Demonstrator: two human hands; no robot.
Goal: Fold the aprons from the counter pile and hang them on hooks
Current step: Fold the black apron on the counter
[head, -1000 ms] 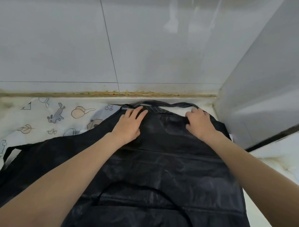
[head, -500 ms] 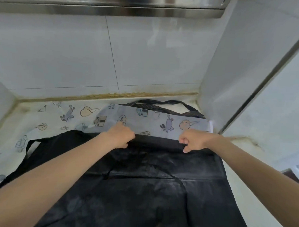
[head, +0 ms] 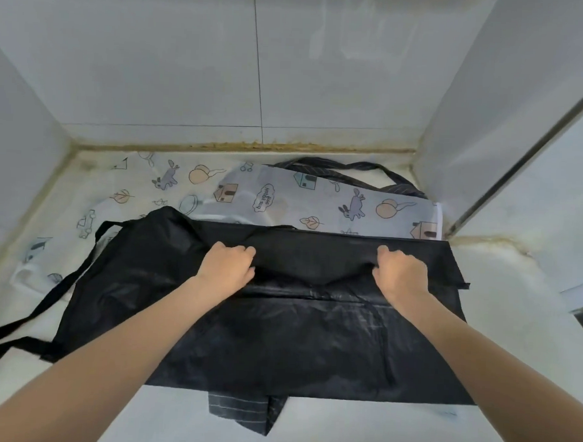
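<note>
Both hands have drawn the far edge of the black apron [head: 295, 338] back toward the body since the earlier frames, uncovering more of the printed apron [head: 334, 202] beneath.

Head view: the left hand [head: 226, 268] and right hand [head: 399, 275] each have fingers clamped on a bunched fold of the black apron, knuckles up. The apron lies flat on the table [head: 500, 296], long axis running 9 to 3 o'clock, with the gripped fold at 12 o'clock and its near hem at 6 o'clock. Black straps [head: 35, 313] trail off toward 8 o'clock. A striped apron [head: 235, 410] shows under the near hem.

Judgement: the fold is midway. The hem lies directly toward the body from both hands, equally near each, so an even pull is needed.
</note>
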